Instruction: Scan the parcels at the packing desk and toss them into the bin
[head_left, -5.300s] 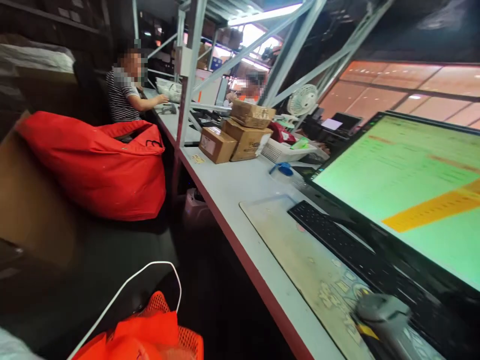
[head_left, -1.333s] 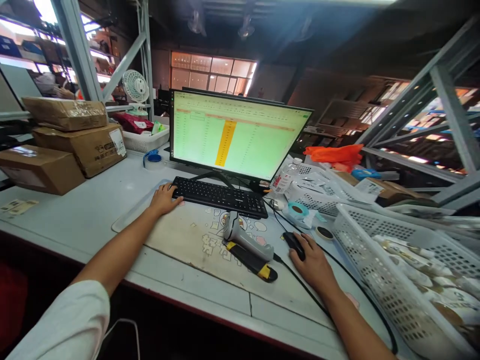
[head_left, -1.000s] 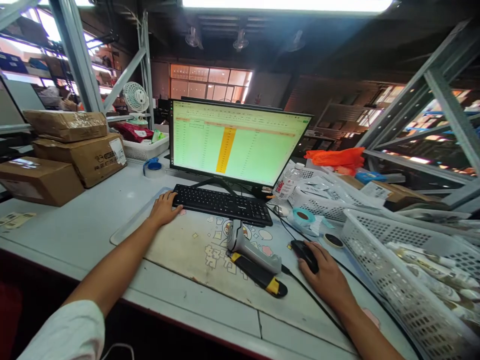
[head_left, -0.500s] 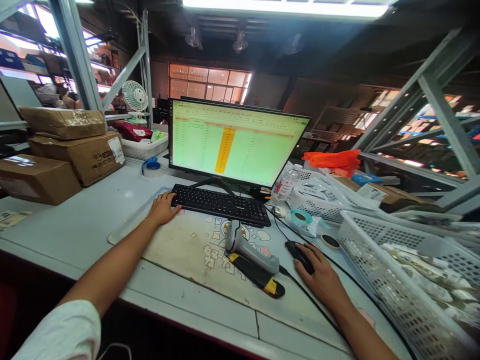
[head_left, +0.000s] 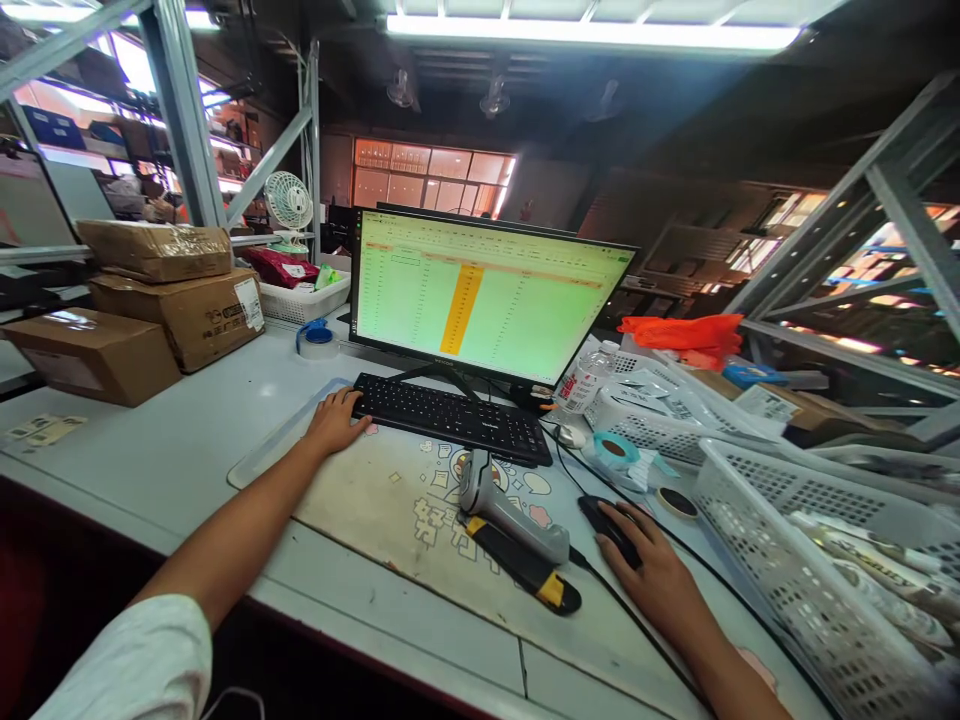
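My left hand (head_left: 334,420) lies at the left end of the black keyboard (head_left: 450,418), fingers extended over its keys and thumb out to the side. My right hand (head_left: 654,560) rests on a black computer mouse (head_left: 609,530), with the fingers curved over it. Between the hands, a grey barcode scanner (head_left: 517,515) lies on the printed desk mat (head_left: 360,500). Beside it, partly underneath, is a black and yellow utility knife (head_left: 525,570). Behind the keyboard stands a monitor (head_left: 405,310) showing a spreadsheet with one orange column.
Cardboard boxes (head_left: 210,320) are stacked at the left, near a blue tape roll (head_left: 315,338). On the right stand a white basket (head_left: 757,540) of packets, a plastic bottle (head_left: 592,375) and a teal roll (head_left: 615,450). A cable (head_left: 615,600) runs from the scanner toward the front edge.
The whole view has shifted slightly, so everything appears a little further right and lower. Both hands keep their places on the keyboard and mouse.
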